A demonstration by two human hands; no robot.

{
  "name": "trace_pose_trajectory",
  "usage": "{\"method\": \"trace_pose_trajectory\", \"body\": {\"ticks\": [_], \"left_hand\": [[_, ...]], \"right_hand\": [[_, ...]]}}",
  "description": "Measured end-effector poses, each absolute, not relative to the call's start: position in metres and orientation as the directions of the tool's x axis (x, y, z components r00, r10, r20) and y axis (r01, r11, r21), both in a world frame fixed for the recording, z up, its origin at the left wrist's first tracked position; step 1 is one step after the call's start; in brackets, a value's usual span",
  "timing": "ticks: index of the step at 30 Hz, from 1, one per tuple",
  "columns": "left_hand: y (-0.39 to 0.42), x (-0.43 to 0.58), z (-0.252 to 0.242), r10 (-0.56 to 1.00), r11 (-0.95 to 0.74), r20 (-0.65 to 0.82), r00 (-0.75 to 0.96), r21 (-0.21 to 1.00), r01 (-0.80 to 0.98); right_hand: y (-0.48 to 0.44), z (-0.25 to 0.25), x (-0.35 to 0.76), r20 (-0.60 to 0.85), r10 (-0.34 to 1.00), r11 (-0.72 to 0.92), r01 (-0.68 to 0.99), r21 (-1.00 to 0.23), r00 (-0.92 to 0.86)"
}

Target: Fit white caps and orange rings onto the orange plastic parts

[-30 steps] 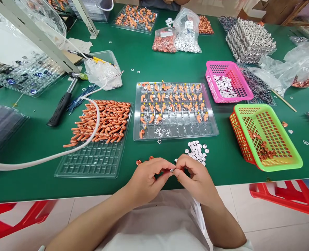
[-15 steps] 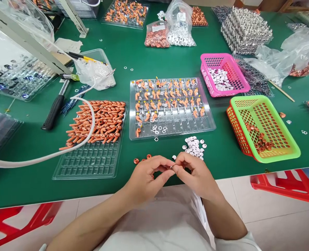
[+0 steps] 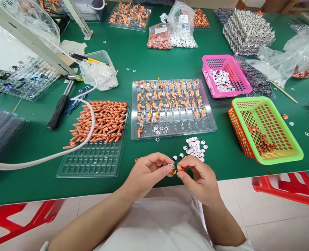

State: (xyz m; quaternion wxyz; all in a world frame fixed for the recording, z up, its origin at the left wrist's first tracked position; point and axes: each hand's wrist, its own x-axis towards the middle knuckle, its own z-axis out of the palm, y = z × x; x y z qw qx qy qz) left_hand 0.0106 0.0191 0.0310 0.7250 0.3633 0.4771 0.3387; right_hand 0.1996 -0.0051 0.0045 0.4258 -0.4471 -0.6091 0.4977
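Note:
Close to the table's front edge, my two hands meet with fingertips nearly touching. My left hand [image 3: 145, 176] pinches a small silvery-white round part [image 3: 171, 166]. Between finger and thumb of my right hand [image 3: 201, 179] is a small orange earbud shell [image 3: 179, 168]. A tiny yellowish piece [image 3: 174, 172] shows between the two parts; whether it joins them I cannot tell. Just beyond my right hand lies a pile of white round discs [image 3: 194, 148]. Farther back, a clear compartment tray [image 3: 206, 123] holds rows of orange earbud parts with yellow tips, plus loose white rings [image 3: 156, 129].
Left of the tray, another clear tray [image 3: 86, 167] carries stacked orange stems [image 3: 104, 118], crossed by a white hose [image 3: 93, 122]. A hammer [image 3: 59, 108] lies farther left. To the right stand a pink basket [image 3: 230, 91] of white discs and a green basket [image 3: 287, 146] with copper-coloured pieces.
My fingertips have moved slightly apart, and the silvery part, the yellowish piece and the orange shell now show between them. The camera view has shifted a little.

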Motion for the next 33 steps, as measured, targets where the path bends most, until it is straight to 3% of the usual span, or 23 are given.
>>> {"method": "trace_pose_trajectory", "body": {"ticks": [14,24,33], "left_hand": [[0.015,0.012,0.026,0.880,0.444,-0.419,0.221,0.893,-0.074],[0.014,0.014,0.028,0.912,0.388,-0.392,0.119,0.920,0.058],[0.012,0.010,0.022,0.908,0.390,-0.389,0.158,0.920,0.025]], "right_hand": [[-0.003,0.000,0.194,0.142,0.955,0.188,0.160,-0.969,-0.259],[-0.007,-0.003,0.189,0.106,0.958,0.157,0.178,-0.972,-0.265],[-0.008,-0.003,0.187,0.052,0.954,0.101,0.153,-0.983,-0.296]]}}
